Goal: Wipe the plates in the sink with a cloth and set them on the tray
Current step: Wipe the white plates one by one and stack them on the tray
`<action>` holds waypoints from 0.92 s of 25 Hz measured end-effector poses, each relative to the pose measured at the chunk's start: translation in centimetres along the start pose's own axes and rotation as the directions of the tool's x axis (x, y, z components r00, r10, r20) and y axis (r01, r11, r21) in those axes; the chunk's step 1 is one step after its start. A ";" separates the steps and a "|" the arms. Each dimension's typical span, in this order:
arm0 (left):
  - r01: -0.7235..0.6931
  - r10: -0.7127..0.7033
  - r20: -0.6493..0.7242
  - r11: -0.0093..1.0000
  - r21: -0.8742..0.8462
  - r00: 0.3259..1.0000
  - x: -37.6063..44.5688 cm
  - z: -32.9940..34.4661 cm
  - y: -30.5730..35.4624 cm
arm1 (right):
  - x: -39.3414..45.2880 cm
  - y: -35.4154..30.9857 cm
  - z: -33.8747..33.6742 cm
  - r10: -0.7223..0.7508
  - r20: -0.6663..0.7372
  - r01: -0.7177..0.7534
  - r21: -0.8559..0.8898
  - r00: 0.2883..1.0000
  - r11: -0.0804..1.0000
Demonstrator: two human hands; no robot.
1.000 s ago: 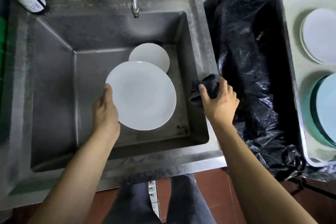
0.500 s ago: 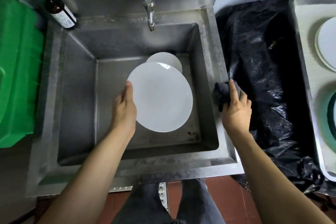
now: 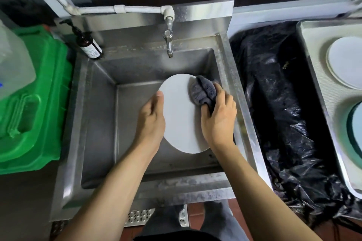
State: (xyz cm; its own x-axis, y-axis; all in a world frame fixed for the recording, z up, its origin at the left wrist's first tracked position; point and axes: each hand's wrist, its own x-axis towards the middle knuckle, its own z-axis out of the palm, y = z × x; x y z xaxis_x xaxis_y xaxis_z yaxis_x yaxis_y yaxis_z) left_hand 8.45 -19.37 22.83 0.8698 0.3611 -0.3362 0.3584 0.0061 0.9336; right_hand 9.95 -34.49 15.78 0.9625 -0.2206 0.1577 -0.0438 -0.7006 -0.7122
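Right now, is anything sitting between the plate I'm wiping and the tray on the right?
Only the black bag-lined bin lies between the plate and the tray. It sits low, so nothing visible blocks carrying the plate over it.

Counts: one round white plate (image 3: 181,115) over one steel sink (image 3: 98,123), one grey cloth (image 3: 202,92), two hands, one white plate (image 3: 346,64) plus one teal-rimmed plate (image 3: 355,129) on one tray (image 3: 317,76), one brown pump bottle (image 3: 88,45), one tap (image 3: 168,43).

The white plate (image 3: 181,117) hides the sink floor behind it, the picture's right edge cuts off the tray (image 3: 311,49), and the bottle (image 3: 89,45) label is too small to read.
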 end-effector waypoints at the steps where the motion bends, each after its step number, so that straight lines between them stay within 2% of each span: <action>1: -0.009 0.009 0.007 1.000 0.004 1.000 -0.1 0.0 0.2 | -0.2 -0.3 0.2 -0.008 -0.016 0.008 0.026 1.000 1.000; 3: -0.036 0.036 0.024 0.999 0.032 0.999 -0.3 0.1 0.4 | -0.4 -1.4 0.5 -0.057 -0.002 0.057 0.089 0.998 0.994; 6: -0.056 0.056 0.013 0.998 0.039 0.998 -0.5 0.2 0.2 | -1.3 -4.2 0.3 -0.191 0.095 0.170 0.198 0.977 0.965; 9: -0.039 0.038 0.044 0.999 0.012 0.998 -0.7 -0.5 0.0 | -1.3 -4.3 -0.7 -0.311 0.064 0.299 0.157 0.948 0.941; 11: -0.040 0.040 0.054 0.999 0.007 0.998 -1.0 -1.1 0.1 | 0.2 -3.2 -1.1 -0.275 0.030 0.268 0.138 0.961 0.954; 13: -0.084 0.082 0.051 0.996 0.035 0.995 -1.1 -1.3 0.8 | 0.8 -3.3 -1.3 -0.179 0.023 0.171 0.195 0.984 0.966; 14: -0.117 0.114 0.047 0.991 0.067 0.992 -1.0 -1.3 1.2 | 0.5 -4.1 -1.1 -0.181 0.037 0.168 0.234 0.983 0.958; 17: -0.177 0.178 0.007 0.973 0.149 0.984 -0.6 -1.6 2.6 | -1.5 -6.2 -1.0 -0.340 0.111 0.283 0.355 0.934 0.891; 19: -0.184 0.185 0.007 0.968 0.170 0.983 -1.0 -1.9 3.1 | -1.0 -6.2 -1.3 -0.389 0.090 0.331 0.372 0.917 0.867; 22: -0.204 0.209 0.002 0.954 0.220 0.978 -1.6 -1.9 3.3 | 0.6 -6.2 -1.4 -0.232 0.059 0.193 0.379 0.971 0.905; 23: -0.210 0.219 -0.012 0.950 0.230 0.976 -1.6 -1.8 3.5 | 0.4 -6.7 -1.4 -0.228 0.068 0.183 0.399 0.971 0.899</action>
State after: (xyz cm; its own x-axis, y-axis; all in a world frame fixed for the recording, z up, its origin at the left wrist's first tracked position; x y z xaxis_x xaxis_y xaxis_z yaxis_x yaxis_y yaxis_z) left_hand 7.71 -18.21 26.86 0.9231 0.3647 -0.1222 0.2354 -0.2845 0.9293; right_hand 10.23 -30.89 21.56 0.9630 -0.0080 0.2692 0.2437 -0.3995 -0.8837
